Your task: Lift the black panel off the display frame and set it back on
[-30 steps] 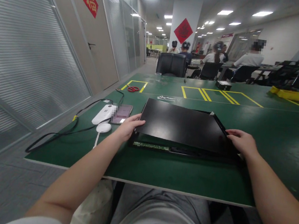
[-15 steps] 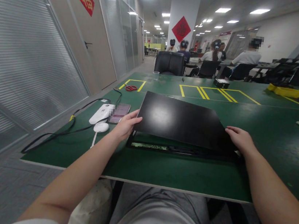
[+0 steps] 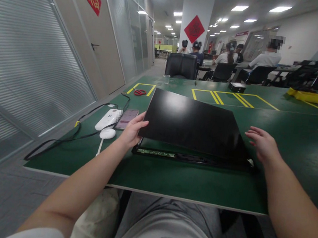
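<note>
A large black flat panel (image 3: 190,123) is tilted up over a black frame (image 3: 191,159) that lies on the green table (image 3: 169,175). A green circuit strip (image 3: 157,153) shows along the frame's near edge. My left hand (image 3: 132,129) grips the panel's left edge, thumb on top. Just off the panel's right edge, my right hand (image 3: 262,144) hovers with its fingers spread, holding nothing.
A white power strip (image 3: 106,119), a phone (image 3: 126,118), a white mouse-like device (image 3: 107,133) and black cables (image 3: 65,138) lie left of the panel. Red scissors (image 3: 140,92), a clear cup (image 3: 167,79) and yellow floor-tape boxes are farther back. Several people sit on chairs beyond.
The panel's far edge has risen, so the panel is tilted steeper over the frame. My right hand has come off its right edge and opened. My left hand keeps its grip.
</note>
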Motion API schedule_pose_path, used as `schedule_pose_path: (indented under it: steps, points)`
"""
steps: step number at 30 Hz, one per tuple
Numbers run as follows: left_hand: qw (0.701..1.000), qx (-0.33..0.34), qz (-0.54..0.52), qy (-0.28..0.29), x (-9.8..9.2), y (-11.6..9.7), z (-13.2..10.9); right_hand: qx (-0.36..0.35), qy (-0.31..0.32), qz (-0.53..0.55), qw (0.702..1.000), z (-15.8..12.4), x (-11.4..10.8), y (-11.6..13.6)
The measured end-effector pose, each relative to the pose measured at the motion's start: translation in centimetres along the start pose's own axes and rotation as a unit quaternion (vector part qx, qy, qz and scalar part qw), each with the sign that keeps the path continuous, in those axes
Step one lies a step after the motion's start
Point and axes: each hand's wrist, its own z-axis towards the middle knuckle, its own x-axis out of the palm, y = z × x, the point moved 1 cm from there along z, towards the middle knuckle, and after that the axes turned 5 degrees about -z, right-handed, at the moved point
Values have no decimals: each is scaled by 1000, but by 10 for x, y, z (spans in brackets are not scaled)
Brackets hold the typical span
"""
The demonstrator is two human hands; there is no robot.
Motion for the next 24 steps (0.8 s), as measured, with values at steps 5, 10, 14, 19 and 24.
schedule_pose_path:
  steps: [5,10,14,19,24]
  points:
    - [1000,25,10,-4,1,0,-2,35,19,-61,997,2,5,-7]
    - [999,45,10,7,-3,-2,0,23,4,5,1000,-12,9,5]
    - [998,59,2,0,-6,-9,0,-16,71,128,989,-30,3,26]
    - [999,54,1,-4,-8,-13,2,23,134,147,980,-51,-8,42]
    - [998,37,35,-26,-11,-7,7,9,141,148,979,-53,-10,47]
